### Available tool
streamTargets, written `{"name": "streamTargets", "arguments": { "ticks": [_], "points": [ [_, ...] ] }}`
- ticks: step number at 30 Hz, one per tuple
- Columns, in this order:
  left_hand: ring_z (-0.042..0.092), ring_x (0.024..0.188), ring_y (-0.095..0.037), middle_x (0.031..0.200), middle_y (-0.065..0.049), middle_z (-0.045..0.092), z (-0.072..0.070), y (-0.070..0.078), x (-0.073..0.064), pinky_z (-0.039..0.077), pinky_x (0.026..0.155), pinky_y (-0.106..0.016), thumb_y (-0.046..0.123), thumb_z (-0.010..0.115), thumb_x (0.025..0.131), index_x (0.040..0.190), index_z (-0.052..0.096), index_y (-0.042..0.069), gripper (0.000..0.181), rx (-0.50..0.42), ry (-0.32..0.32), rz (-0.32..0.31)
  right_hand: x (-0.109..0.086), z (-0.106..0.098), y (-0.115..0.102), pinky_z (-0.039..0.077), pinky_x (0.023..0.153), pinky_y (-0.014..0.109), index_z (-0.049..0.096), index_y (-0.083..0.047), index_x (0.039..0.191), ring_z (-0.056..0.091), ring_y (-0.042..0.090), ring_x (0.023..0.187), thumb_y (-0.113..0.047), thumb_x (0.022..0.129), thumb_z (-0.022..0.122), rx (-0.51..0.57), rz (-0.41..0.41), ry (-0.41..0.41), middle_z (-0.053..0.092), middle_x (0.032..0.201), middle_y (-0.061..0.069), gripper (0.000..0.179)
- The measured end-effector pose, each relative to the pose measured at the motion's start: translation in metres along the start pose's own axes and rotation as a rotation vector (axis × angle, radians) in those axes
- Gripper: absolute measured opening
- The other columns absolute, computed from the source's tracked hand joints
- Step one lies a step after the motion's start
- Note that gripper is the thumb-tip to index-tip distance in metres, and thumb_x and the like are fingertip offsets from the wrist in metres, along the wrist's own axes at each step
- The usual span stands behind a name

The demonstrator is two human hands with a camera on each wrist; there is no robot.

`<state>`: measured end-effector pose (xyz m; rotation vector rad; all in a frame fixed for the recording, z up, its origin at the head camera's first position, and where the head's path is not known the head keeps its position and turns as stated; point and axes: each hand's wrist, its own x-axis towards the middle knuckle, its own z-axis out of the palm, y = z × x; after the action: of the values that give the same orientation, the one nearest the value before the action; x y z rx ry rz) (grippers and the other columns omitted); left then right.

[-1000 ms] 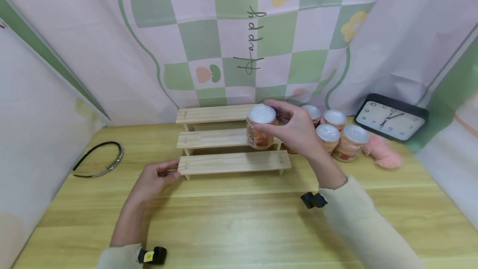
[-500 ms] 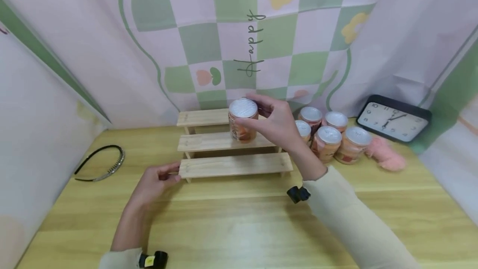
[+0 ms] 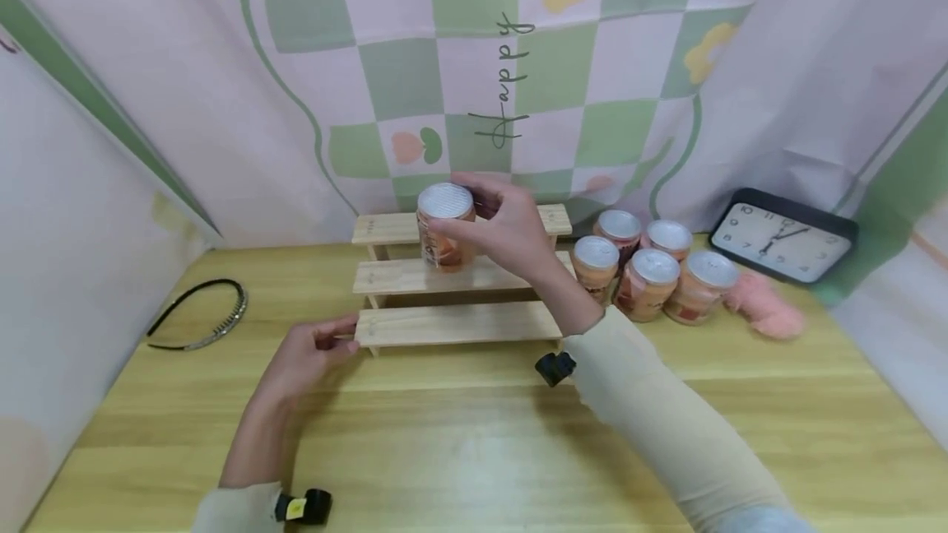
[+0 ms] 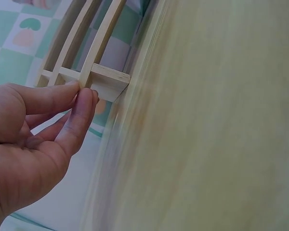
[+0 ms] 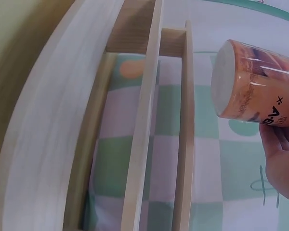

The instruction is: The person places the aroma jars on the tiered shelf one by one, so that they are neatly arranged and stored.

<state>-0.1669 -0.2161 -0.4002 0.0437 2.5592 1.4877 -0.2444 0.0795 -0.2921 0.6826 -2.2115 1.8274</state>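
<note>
My right hand grips an orange-labelled can with a ribbed silver lid, thumb in front and fingers behind. The can is upright and overlaps the upper two steps of a three-tier wooden display stand. In the right wrist view, the can's pale base hangs clear of the stand's boards. At the stand's left end, my left hand pinches the lowest board between thumb and fingers, as the left wrist view shows close up on the board.
Several similar cans stand grouped on the table right of the stand. Beyond them lie a pink fluffy item and a black-framed clock. A black headband lies at left. A checked cloth hangs behind.
My right hand has carried the can leftward along the stand and slightly up, uncovering the cans at right. My left hand keeps its pinch on the stand's left end.
</note>
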Motion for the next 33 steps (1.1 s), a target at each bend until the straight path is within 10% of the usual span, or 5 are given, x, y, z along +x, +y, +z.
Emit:
{"name": "streamTargets", "arguments": {
  "ticks": [33],
  "points": [
    [0.060, 0.107, -0.027, 0.130, -0.017, 0.066, 0.000, 0.001, -0.002, 0.049, 0.084, -0.035, 0.007, 0.067, 0.098, 0.140, 0.059, 0.002, 0.044, -0.029, -0.003, 0.007, 0.043, 0.058, 0.009, 0.053, 0.087, 0.027, 0.063, -0.002, 0.136, 0.065, 0.016, 0.106, -0.022, 0.082, 0.088, -0.019, 0.048, 0.019, 0.068, 0.124, 0.010, 0.063]
  ]
}}
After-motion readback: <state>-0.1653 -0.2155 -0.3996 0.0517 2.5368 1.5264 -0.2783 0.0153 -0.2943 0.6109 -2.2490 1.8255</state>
